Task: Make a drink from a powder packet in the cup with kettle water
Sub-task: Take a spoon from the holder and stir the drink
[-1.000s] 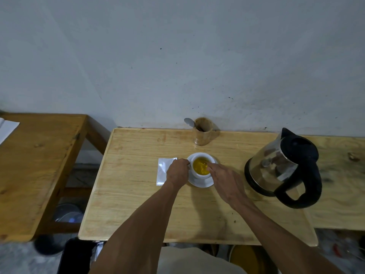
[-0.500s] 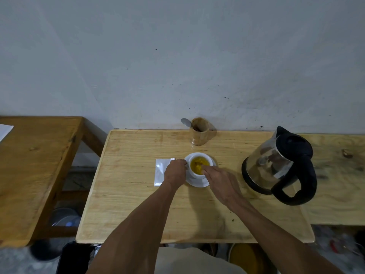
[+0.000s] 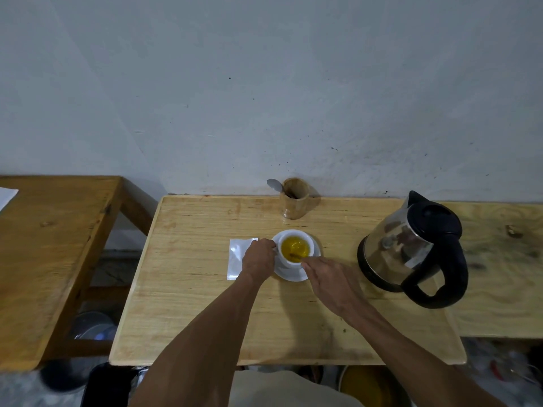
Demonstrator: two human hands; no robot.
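Looks like a basic home kitchen corner; bare scuffed plaster wall (image 3: 264, 83) behind plain wooden tables (image 3: 191, 304). Electric kettle (image 3: 411, 254), wooden spoon holder (image 3: 293, 202); pots stashed underneath (image 3: 91, 326).

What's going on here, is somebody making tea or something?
Close: a person is mixing a powdered drink. The left hand steadies a white cup on its saucer, and the right hand stirs the yellow liquid with a thin stirrer too small to identify. An opened white packet lies left of the cup. The kettle stands on the table to the right. A wooden holder with a spoon sits by the wall.
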